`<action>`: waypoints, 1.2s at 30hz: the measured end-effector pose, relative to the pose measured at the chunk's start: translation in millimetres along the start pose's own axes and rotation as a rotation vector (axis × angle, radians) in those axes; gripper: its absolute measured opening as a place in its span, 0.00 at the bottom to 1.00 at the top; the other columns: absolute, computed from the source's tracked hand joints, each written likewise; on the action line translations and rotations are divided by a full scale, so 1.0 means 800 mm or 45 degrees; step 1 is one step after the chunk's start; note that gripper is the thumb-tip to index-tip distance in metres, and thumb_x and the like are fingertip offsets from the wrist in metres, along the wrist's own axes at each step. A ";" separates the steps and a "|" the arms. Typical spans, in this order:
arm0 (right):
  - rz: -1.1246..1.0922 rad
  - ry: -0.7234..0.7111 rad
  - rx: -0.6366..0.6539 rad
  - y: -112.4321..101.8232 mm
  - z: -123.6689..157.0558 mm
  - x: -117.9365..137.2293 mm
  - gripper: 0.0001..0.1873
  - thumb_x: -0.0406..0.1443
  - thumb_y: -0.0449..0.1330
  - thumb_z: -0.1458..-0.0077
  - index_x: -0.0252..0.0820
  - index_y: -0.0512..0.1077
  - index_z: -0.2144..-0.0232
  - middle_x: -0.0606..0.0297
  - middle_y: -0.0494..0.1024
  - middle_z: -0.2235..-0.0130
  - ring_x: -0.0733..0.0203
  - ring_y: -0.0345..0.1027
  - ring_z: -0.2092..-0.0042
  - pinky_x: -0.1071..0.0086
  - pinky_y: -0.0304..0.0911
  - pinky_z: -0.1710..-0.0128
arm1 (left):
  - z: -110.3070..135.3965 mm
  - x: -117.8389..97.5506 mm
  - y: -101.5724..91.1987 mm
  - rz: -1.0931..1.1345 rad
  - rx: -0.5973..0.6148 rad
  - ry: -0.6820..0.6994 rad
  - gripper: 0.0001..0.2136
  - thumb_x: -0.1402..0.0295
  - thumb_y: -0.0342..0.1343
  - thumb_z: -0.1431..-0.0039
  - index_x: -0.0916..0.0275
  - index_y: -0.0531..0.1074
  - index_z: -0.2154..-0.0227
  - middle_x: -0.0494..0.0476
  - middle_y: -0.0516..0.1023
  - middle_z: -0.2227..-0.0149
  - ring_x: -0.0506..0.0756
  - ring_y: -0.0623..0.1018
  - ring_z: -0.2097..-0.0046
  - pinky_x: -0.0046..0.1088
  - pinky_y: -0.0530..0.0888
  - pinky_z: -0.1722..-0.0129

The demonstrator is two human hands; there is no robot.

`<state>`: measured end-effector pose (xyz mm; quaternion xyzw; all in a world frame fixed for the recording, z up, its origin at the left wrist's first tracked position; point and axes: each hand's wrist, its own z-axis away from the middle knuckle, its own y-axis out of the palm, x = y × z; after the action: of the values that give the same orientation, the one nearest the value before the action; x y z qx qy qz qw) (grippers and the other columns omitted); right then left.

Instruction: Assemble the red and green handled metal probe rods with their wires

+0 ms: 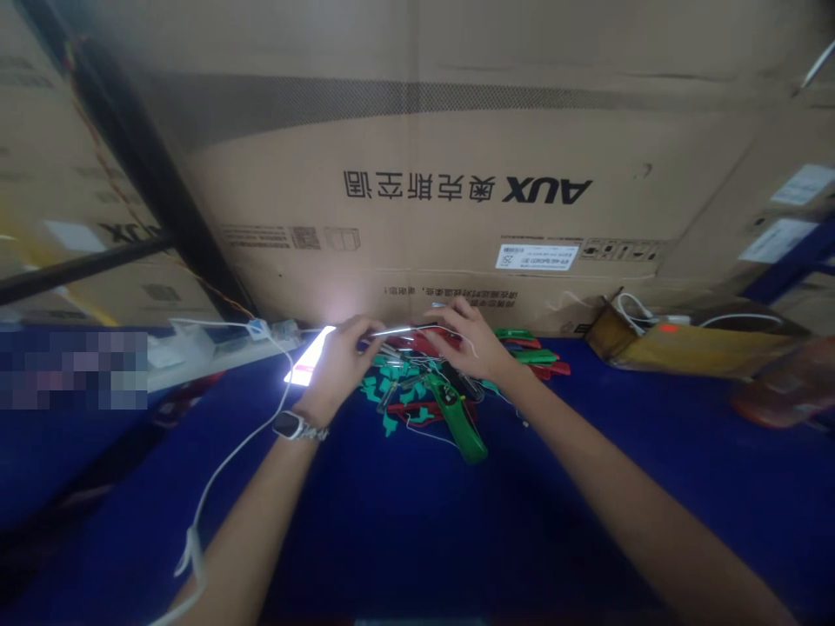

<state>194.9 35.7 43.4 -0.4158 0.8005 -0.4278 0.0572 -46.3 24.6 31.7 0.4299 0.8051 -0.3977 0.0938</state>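
Two hands on one thin rod (399, 331), raised over the green and red parts (395, 372) near the desk's (365, 522) back edge. Left hand (352, 343): thumb and finger nearly closed, pinching one end. Right hand (466, 339): loosely curled, fingertips pinching the other. Risks: slim grip could slip, rod likely lost among the parts; cord (194, 548) beside left forearm could snag; lit screen (304, 369) by left hand could get knocked.
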 end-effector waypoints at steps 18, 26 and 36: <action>0.146 -0.035 0.072 0.016 0.047 0.014 0.04 0.34 0.58 0.37 0.42 0.74 0.62 0.60 0.77 0.62 0.54 0.68 0.58 0.62 0.54 0.57 | 0.024 0.005 0.012 -0.310 0.179 0.319 0.05 0.70 0.55 0.35 0.58 0.76 0.62 0.53 0.82 0.59 0.58 0.78 0.57 0.38 0.66 0.55; 0.067 -0.061 -0.037 0.029 0.049 0.019 0.03 0.33 0.60 0.38 0.42 0.73 0.61 0.63 0.79 0.65 0.55 0.68 0.61 0.62 0.54 0.59 | 0.031 0.003 0.026 -0.273 0.129 0.408 0.05 0.73 0.54 0.35 0.60 0.75 0.62 0.54 0.81 0.59 0.57 0.78 0.57 0.37 0.69 0.57; 0.077 -0.022 -0.089 0.023 0.049 0.019 0.02 0.34 0.61 0.39 0.42 0.74 0.65 0.63 0.82 0.64 0.56 0.69 0.62 0.61 0.54 0.60 | 0.033 0.008 0.024 -0.288 0.077 0.373 0.07 0.72 0.55 0.35 0.59 0.77 0.58 0.54 0.81 0.59 0.57 0.77 0.58 0.37 0.69 0.57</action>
<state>191.8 5.1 9.3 -0.3970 0.8266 -0.3940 0.0623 -40.7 15.5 0.4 0.3926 0.8410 -0.3630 -0.0828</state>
